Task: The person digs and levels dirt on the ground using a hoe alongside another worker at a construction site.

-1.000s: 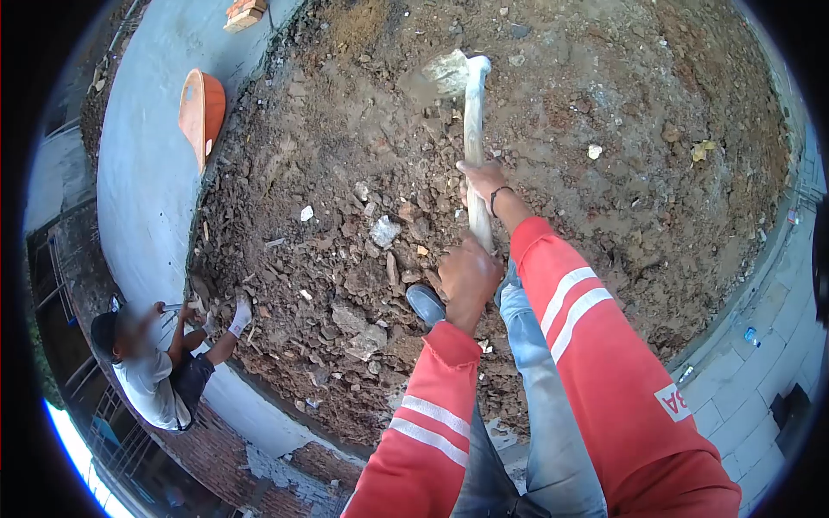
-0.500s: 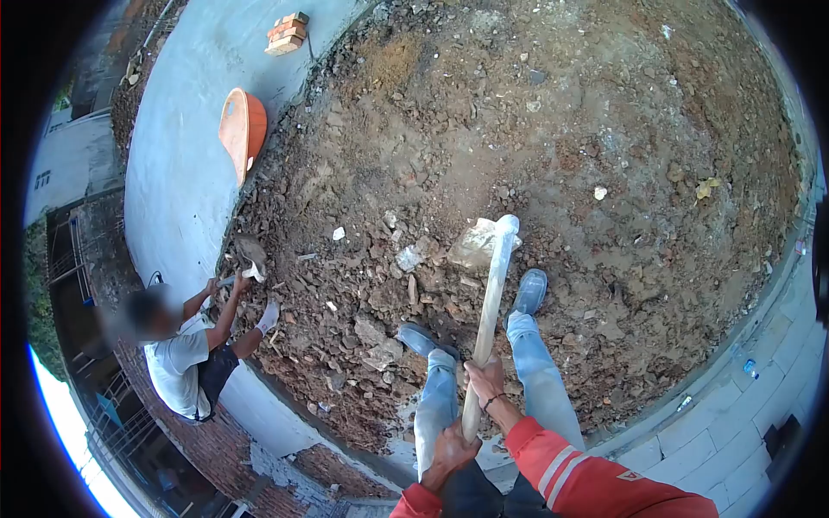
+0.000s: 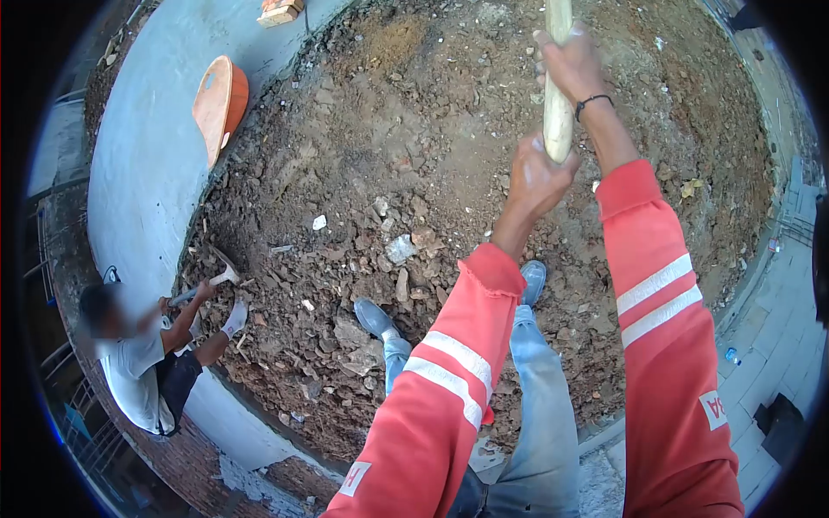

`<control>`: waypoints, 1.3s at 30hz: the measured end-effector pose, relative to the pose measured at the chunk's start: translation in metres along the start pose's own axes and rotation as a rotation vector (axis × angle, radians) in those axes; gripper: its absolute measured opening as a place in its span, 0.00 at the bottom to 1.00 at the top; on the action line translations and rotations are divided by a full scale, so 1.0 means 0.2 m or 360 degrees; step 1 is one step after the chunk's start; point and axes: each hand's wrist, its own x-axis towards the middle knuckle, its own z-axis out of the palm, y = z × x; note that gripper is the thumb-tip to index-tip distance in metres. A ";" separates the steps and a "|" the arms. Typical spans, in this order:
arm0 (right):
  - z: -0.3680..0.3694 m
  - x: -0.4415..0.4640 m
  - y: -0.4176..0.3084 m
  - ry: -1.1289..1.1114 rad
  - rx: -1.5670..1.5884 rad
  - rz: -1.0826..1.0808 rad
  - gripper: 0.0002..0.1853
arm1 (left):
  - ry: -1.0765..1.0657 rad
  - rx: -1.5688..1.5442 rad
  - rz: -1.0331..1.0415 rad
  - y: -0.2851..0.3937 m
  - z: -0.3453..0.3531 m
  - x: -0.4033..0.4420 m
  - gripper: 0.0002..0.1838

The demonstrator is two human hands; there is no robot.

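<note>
A pale wooden handle rises past the top edge of the view, so the hoe's metal head is hidden. My left hand is wrapped round the handle's lower end. Higher up, my right hand, with a dark band at the wrist, grips the same handle. Both arms are stretched forward over the brown, rubble-strewn soil. Below them, my shoes stand apart on the loose earth, with pale stones between clods nearby.
At the left a person crouches on the edge, holding a hoe against the soil. An orange pan lies on the grey concrete, near stacked bricks. Paving borders the right, with a small bottle.
Both my hands have gone from low near my legs up and forward with the handle, and the hoe head has left the view. The other person's hoe has shifted on the soil.
</note>
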 end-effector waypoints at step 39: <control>-0.04 -1.47 -0.03 -0.0235 0.0772 0.0751 0.22 | -0.0371 0.0293 -0.0752 0.03 -0.31 -1.58 0.21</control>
